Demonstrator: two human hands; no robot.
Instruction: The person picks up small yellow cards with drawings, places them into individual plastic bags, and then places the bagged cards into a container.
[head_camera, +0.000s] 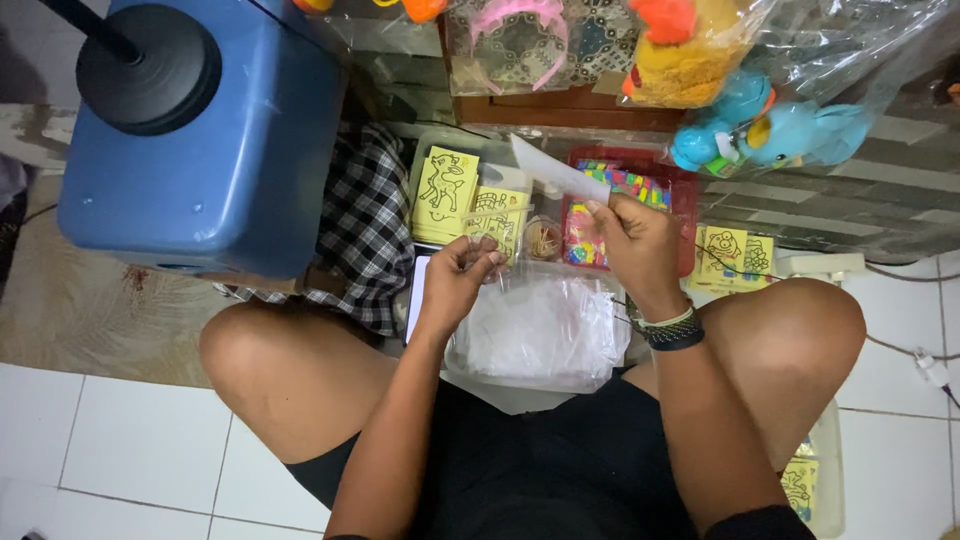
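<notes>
Head view looks down on us sitting cross-legged on the tiled floor (120, 440), working over a heap of clear plastic bags (540, 335) in our lap. Our left hand (462, 272) pinches a small clear sleeve with a yellow picture card (492, 232) in it, thumb and fingers closed on its lower edge, just above the heap. Our right hand (632, 245) pinches a white paper strip (560, 172) by one end, so the strip sticks up and to the left, above the heap and well apart from the card.

We judge the step in hand to be packing: card and strip are both lifted, not yet joined. Bringing them together would call for holding the sleeve mouth open and lining the strip's free end up with it, a fine move for two pinching hands.

Room is tight. Beyond the heap lie more yellow cards (446, 188) in a clear tray and a red tray of coloured pieces (628, 190), with a small cup of thin sticks (544, 240) between them. Left of the heap a checked cloth (365, 230) and a blue container (200, 150) crowd in; our knees fence both sides. Bagged toys (770, 130) hang beyond the red tray. Open space is mostly straight above the heap.
</notes>
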